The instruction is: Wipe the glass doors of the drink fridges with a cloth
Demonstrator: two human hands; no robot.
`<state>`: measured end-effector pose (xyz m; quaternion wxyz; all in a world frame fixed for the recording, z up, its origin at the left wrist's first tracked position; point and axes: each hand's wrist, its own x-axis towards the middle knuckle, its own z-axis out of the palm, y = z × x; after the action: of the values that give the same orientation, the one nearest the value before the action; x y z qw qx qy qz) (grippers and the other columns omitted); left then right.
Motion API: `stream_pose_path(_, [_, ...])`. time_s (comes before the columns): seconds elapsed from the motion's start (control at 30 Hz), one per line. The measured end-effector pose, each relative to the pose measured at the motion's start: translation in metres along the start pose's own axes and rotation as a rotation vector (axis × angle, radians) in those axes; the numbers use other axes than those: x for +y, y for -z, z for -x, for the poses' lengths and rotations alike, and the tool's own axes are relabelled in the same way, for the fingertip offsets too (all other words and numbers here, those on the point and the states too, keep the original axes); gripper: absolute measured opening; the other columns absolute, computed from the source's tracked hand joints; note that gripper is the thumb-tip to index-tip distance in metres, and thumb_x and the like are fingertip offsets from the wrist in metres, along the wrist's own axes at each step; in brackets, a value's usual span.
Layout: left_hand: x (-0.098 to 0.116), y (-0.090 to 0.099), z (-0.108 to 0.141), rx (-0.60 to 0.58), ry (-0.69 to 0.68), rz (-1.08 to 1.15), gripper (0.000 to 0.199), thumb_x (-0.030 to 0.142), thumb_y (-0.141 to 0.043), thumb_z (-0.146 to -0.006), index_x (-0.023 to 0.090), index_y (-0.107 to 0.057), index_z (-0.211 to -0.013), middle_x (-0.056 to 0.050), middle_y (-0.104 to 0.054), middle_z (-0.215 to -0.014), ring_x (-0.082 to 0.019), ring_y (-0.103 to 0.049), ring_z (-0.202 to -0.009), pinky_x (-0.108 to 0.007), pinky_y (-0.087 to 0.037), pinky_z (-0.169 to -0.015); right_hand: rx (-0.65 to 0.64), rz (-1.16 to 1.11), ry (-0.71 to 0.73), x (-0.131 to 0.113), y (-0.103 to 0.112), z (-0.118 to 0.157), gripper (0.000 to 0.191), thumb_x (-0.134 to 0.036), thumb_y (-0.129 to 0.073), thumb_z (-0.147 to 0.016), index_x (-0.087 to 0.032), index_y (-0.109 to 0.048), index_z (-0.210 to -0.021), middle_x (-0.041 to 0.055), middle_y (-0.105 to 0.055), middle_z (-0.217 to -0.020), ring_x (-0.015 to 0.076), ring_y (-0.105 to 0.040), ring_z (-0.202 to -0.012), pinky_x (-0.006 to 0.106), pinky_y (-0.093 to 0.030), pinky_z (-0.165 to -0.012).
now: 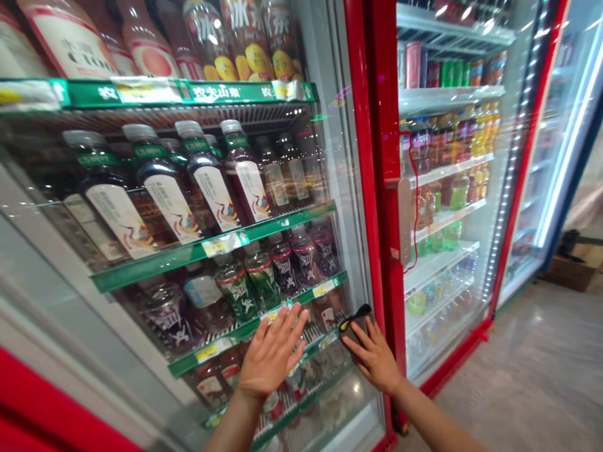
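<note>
My left hand (274,350) is raised in front of the glass door of a drinks fridge, palm turned toward the glass, fingers stretched out and holding nothing. Under the fingers of my right hand (373,353) is a dark flat item with a black loop (354,319), near the right edge of the door; what it is I cannot make out. Behind the glass, dark bottles with white labels (214,194) stand on a green-edged shelf (217,245). Smaller green-labelled bottles (238,290) sit on the shelf below.
The fridge's red frame (370,188) runs down beside my right hand. Right of it, a second lit fridge (443,220) holds coloured drinks behind glass, with a long pale handle (404,220) and a red cord (416,201). Grey floor (527,358) lies at the lower right.
</note>
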<state>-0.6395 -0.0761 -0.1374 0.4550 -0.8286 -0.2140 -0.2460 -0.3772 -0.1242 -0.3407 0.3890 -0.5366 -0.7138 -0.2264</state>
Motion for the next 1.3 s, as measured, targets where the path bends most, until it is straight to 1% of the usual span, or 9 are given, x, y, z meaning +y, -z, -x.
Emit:
stream_pose_path(0.17, [0.002, 0.000, 0.001, 0.009, -0.021, -0.033, 0.070, 0.050, -0.058, -0.092, 0.021, -0.041, -0.154, -0.003, -0.036, -0.162, -0.022, -0.009, -0.158, -0.044, 0.000, -0.130, 0.172, 0.001, -0.197, 0.026, 0.006, -0.021, 0.085, -0.010, -0.052, -0.091, -0.041, -0.015, -0.161, 0.0003, -0.008, -0.171, 0.0414, -0.003, -0.155, 0.070, -0.042, -0.109])
stream_pose_path(0.3, [0.002, 0.006, 0.000, -0.004, -0.023, -0.041, 0.065, 0.047, -0.058, -0.092, 0.022, -0.046, -0.151, -0.003, -0.036, -0.162, -0.024, -0.007, -0.158, -0.047, 0.001, -0.129, 0.347, -0.023, -0.291, -0.013, 0.008, -0.078, 0.085, -0.014, -0.052, -0.092, -0.039, -0.010, -0.162, 0.0032, -0.005, -0.171, 0.0437, 0.001, -0.154, 0.081, -0.030, -0.109])
stream_pose_path(0.43, [-0.005, 0.022, 0.009, -0.059, -0.098, 0.017, 0.063, 0.042, -0.058, -0.091, 0.024, -0.048, -0.150, -0.001, -0.032, -0.164, -0.024, -0.007, -0.158, -0.047, 0.000, -0.129, 0.242, -0.014, -0.133, -0.052, -0.002, -0.063, 0.088, -0.013, -0.058, -0.086, -0.041, -0.019, -0.160, 0.0014, -0.011, -0.170, 0.0444, -0.003, -0.154, 0.077, -0.037, -0.108])
stream_pose_path(0.53, [-0.012, 0.035, 0.038, -0.097, -0.150, 0.039, 0.063, 0.040, -0.060, -0.088, 0.024, -0.050, -0.148, -0.001, -0.032, -0.164, -0.024, -0.007, -0.158, -0.048, 0.000, -0.129, 0.108, 0.026, 0.024, -0.043, -0.008, -0.026, 0.084, -0.012, -0.061, -0.083, -0.044, -0.032, -0.156, -0.0034, -0.019, -0.168, 0.0408, -0.009, -0.155, 0.067, -0.045, -0.108])
stream_pose_path(0.63, [-0.016, 0.044, 0.083, -0.130, -0.141, 0.036, 0.062, 0.041, -0.061, -0.086, 0.024, -0.054, -0.145, -0.001, -0.035, -0.163, -0.024, -0.006, -0.158, -0.048, 0.001, -0.130, 0.140, 0.052, -0.053, -0.014, -0.004, -0.012, 0.081, -0.015, -0.058, -0.089, -0.040, -0.026, -0.159, -0.0007, -0.017, -0.169, 0.0402, -0.010, -0.155, 0.067, -0.046, -0.107])
stream_pose_path(0.83, [-0.004, 0.050, 0.157, -0.119, -0.073, 0.040, 0.074, 0.036, -0.059, -0.087, 0.021, -0.037, -0.156, -0.002, -0.044, -0.158, -0.021, -0.013, -0.157, -0.045, -0.002, -0.130, 0.352, -0.007, -0.168, -0.010, 0.010, -0.065, 0.082, -0.019, -0.054, -0.094, -0.040, -0.011, -0.161, 0.0006, -0.005, -0.171, 0.0425, 0.001, -0.155, 0.077, -0.031, -0.112])
stream_pose_path(1.0, [0.009, 0.036, 0.182, -0.045, 0.008, -0.073, 0.077, 0.040, -0.059, -0.089, 0.025, -0.029, -0.159, 0.000, -0.045, -0.157, -0.022, -0.016, -0.156, -0.046, -0.005, -0.130, 0.332, 0.036, 0.088, -0.039, 0.001, -0.069, 0.076, -0.024, -0.058, -0.093, -0.041, -0.024, -0.159, -0.0014, -0.019, -0.169, 0.0413, -0.005, -0.155, 0.070, -0.029, -0.115])
stream_pose_path(1.17, [0.009, 0.008, 0.196, 0.073, -0.014, -0.174, 0.079, 0.058, -0.055, -0.091, 0.026, -0.029, -0.159, -0.002, -0.044, -0.158, -0.021, -0.016, -0.157, -0.045, -0.005, -0.130, 0.328, 0.143, 0.382, 0.018, -0.021, -0.047, 0.061, -0.031, -0.060, -0.090, -0.045, -0.046, -0.148, -0.0073, -0.040, -0.160, 0.0329, -0.016, -0.155, 0.058, -0.027, -0.121])
stream_pose_path(1.3, [0.012, -0.001, 0.199, 0.121, -0.048, -0.226, 0.084, 0.067, -0.054, -0.088, 0.026, -0.031, -0.158, -0.003, -0.044, -0.159, -0.022, -0.022, -0.155, -0.043, -0.007, -0.129, 0.505, 0.156, 0.223, 0.049, -0.030, -0.055, 0.059, -0.033, -0.055, -0.096, -0.039, -0.042, -0.153, -0.0041, -0.032, -0.164, 0.0332, -0.018, -0.155, 0.057, -0.032, -0.119])
